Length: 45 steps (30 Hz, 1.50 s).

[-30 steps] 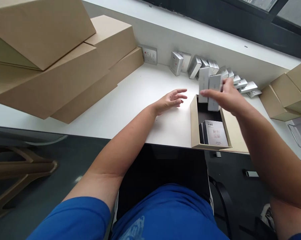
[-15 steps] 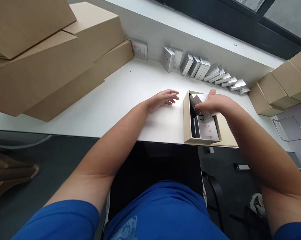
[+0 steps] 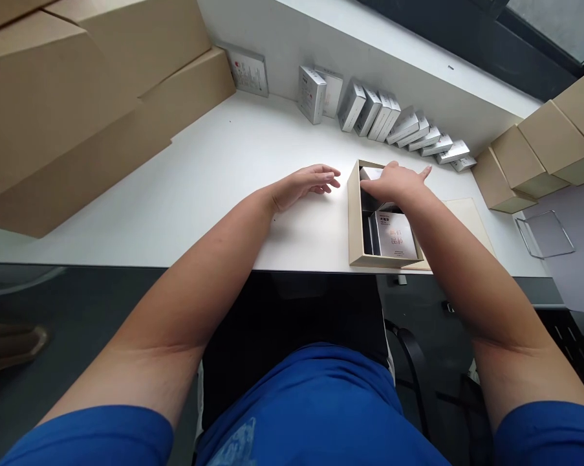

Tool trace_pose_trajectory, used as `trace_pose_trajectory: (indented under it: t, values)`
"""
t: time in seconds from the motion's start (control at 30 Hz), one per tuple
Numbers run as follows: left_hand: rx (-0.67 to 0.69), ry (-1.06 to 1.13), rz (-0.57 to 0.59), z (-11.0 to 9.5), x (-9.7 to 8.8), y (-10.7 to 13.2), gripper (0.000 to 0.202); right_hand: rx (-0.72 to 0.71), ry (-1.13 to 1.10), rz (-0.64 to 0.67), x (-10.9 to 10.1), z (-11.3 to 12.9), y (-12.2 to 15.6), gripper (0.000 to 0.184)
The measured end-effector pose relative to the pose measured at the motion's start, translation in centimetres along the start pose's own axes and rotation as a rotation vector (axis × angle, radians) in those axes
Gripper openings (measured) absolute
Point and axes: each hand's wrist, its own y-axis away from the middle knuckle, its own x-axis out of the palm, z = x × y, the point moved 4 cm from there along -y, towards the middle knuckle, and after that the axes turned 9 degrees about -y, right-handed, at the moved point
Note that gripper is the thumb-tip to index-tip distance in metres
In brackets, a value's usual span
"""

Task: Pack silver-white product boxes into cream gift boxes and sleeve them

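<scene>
A cream open carton stands at the table's front edge. In its near half a small white printed box leans against dark-sided ones. My right hand reaches into the far half, its thumb and fingers around another small white box, which it mostly covers. One finger sticks out to the right. My left hand hovers or rests left of the carton, not touching it. Its fingers are loosely extended and apart, with nothing in them.
Small silver-white boxes stand in a leaning row along the back wall. Large brown cartons are stacked at left, more cartons at right. A flat cream panel lies right of the open carton. A wire stand is at far right.
My right hand has lowered the small white box from a tilt above the carton into its far half. The view has shifted slightly; my left hand has stayed about the same.
</scene>
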Motion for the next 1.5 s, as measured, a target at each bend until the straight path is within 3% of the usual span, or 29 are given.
trace_pose_trajectory:
  t: [0.1, 0.2, 0.33, 0.5, 0.6, 0.73, 0.93, 1.2, 1.4, 1.5]
  values:
    - [-0.001, -0.012, 0.01, -0.1, 0.0, 0.0, 0.066, 0.169, 0.037, -0.051, -0.6, -0.9, 1.7, 0.093]
    - [-0.006, -0.023, 0.008, -0.1, 0.0, 0.1, 0.066, 0.125, -0.089, -0.048, -1.3, -1.3, 2.9, 0.088]
    - [-0.009, -0.021, 0.004, -0.2, 0.0, 0.2, 0.067, 0.123, -0.006, 0.095, -1.8, -3.3, 3.6, 0.082]
    - [-0.012, -0.011, -0.004, -0.1, -0.2, 0.1, 0.068, 0.015, 0.162, 0.264, -1.6, -4.4, 4.0, 0.086]
    - [-0.002, -0.002, -0.022, -0.1, -0.2, 0.1, 0.064, 0.025, 0.149, 0.315, -1.3, -4.2, 4.0, 0.072]
    - [-0.004, 0.011, -0.03, 0.0, -0.2, 0.1, 0.064, 0.021, 0.096, 0.275, -1.3, -3.6, 3.9, 0.054]
    - [0.004, 0.007, -0.04, 0.1, -0.3, 0.1, 0.064, 0.158, 0.077, 0.291, -1.6, -3.5, 4.5, 0.068]
    - [-0.006, -0.017, -0.027, 0.0, -0.2, 0.1, 0.066, 0.083, 0.138, 0.424, -1.8, -4.4, 6.2, 0.077]
    - [-0.001, -0.03, -0.035, 0.2, -0.3, -0.1, 0.06, 0.108, 0.057, 0.387, -1.6, -4.8, 6.3, 0.069]
    - [-0.002, -0.031, -0.041, 0.2, -0.3, -0.1, 0.06, 0.038, 0.055, 0.236, -1.1, -4.3, 6.1, 0.059]
